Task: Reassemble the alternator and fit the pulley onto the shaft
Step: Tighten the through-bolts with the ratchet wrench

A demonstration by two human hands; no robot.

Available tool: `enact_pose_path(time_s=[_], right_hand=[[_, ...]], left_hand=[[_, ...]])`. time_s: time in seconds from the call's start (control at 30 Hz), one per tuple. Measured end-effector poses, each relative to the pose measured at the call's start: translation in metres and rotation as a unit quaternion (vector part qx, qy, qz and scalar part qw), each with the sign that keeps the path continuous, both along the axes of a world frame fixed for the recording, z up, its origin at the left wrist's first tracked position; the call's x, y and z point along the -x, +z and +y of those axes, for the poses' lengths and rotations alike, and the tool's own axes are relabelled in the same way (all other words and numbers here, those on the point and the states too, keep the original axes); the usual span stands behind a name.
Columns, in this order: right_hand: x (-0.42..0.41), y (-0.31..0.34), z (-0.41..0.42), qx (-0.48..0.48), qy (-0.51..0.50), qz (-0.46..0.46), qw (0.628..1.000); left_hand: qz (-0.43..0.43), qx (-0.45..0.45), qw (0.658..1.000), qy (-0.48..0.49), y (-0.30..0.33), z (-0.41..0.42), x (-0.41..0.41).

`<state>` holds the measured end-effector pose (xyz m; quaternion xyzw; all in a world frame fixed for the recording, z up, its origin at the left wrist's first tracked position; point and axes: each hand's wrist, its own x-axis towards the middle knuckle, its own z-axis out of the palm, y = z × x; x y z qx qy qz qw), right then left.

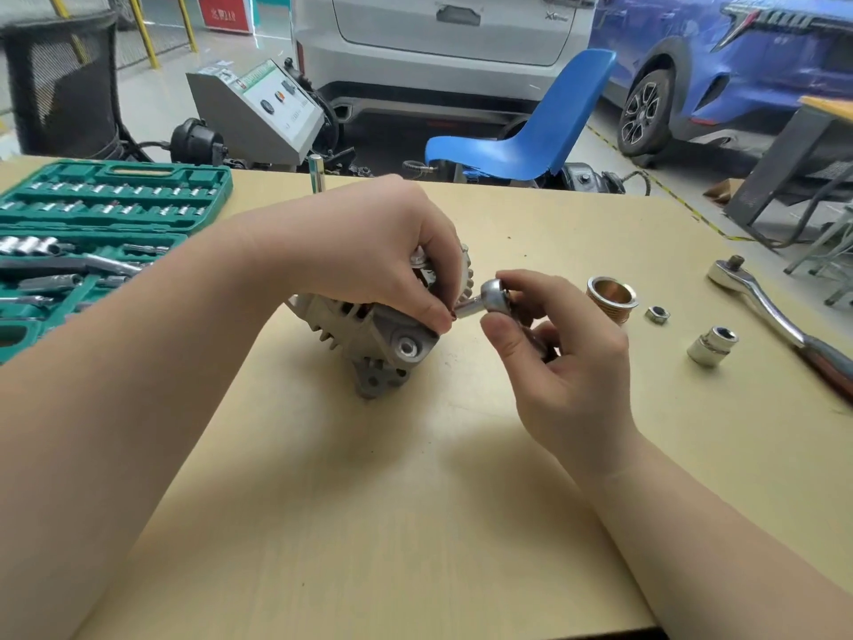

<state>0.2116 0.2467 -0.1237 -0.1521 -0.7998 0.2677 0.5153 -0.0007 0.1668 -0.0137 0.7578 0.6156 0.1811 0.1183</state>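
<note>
A grey cast alternator (369,334) lies on its side in the middle of the tan table (369,524). My left hand (369,251) grips its upper part from above, fingers curled over the housing and fan edge. My right hand (554,344) holds a small chrome ratchet (494,297) whose socket end points at the alternator's right face, beside my left thumb. The brass-coloured pulley (610,295) stands on the table to the right, apart from the shaft. A small nut (657,314) lies just right of it.
A loose chrome socket (713,346) and a larger ratchet wrench (780,316) lie at the right. An open green socket-set case (92,224) fills the left. A metal rod (316,173) stands at the far table edge. A blue chair (531,131) and parked cars are behind.
</note>
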Motion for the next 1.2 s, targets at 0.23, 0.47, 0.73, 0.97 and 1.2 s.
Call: enact_pose_path(time_s=[0.23, 0.47, 0.73, 0.97, 1.2], right_hand=[[-0.002, 0.012, -0.003, -0.045, -0.01, -0.041, 0.998], [-0.008, 0.058, 0.007, -0.132, -0.003, -0.193, 0.972], [-0.006, 0.09, -0.006, -0.097, 0.004, -0.286, 0.953], [-0.012, 0.081, -0.012, 0.013, 0.004, -0.249, 0.968], [-0.013, 0.093, 0.002, -0.095, 0.008, -0.299, 0.949]], left_hand=[[0.003, -0.009, 1.0, 0.012, -0.001, 0.001, -0.001], [0.001, -0.014, 1.0, 0.016, -0.001, 0.0, -0.002], [-0.062, -0.004, 0.998, 0.02, 0.0, -0.002, -0.001], [-0.056, 0.019, 0.998, 0.012, 0.0, 0.0, -0.001], [-0.054, 0.016, 0.998, -0.012, -0.003, 0.003, 0.003]])
